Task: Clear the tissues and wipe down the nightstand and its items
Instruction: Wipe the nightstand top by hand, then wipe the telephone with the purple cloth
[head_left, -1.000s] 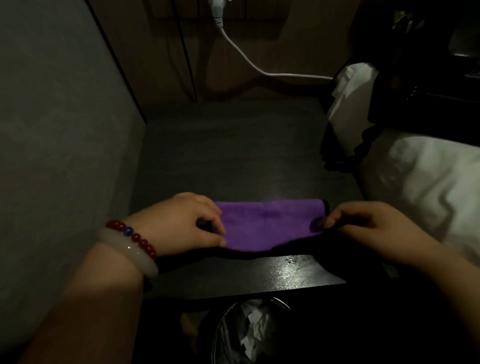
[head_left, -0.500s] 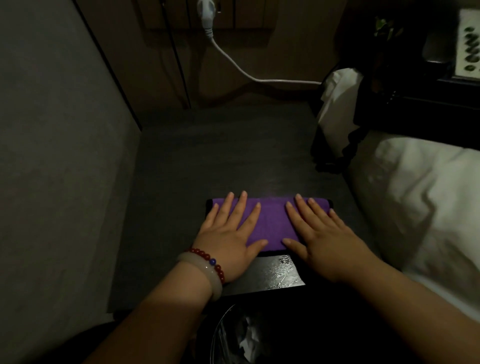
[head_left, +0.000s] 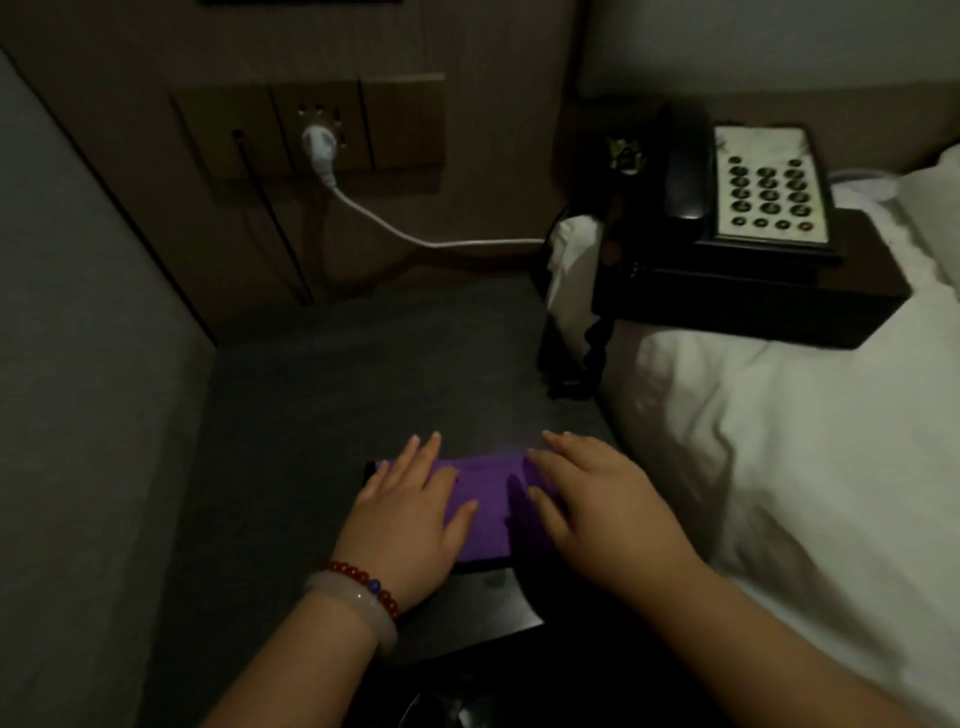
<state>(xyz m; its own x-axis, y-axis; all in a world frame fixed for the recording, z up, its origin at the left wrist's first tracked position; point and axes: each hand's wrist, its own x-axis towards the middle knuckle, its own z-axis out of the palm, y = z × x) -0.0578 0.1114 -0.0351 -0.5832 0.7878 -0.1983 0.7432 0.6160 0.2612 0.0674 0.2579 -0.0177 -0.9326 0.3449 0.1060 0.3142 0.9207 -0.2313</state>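
A folded purple cloth (head_left: 485, 506) lies flat near the front edge of the dark nightstand top (head_left: 337, 395). My left hand (head_left: 410, 512), with bead bracelets on the wrist, presses flat on the cloth's left part with fingers straight. My right hand (head_left: 597, 512) lies flat over the cloth's right part, fingers spread. No tissues show on the nightstand.
A black telephone (head_left: 748, 192) sits on a dark box (head_left: 753, 291) on the white bed (head_left: 779, 441) at the right. A white plug and cord (head_left: 332, 161) run from the wall socket. A grey wall panel (head_left: 88, 364) borders the left. A bin rim (head_left: 447, 706) shows below.
A second ago both hands pinched the cloth's ends; they then flattened onto it. Since then the view has tilted up, showing the telephone, and the hands stay flat on the cloth.
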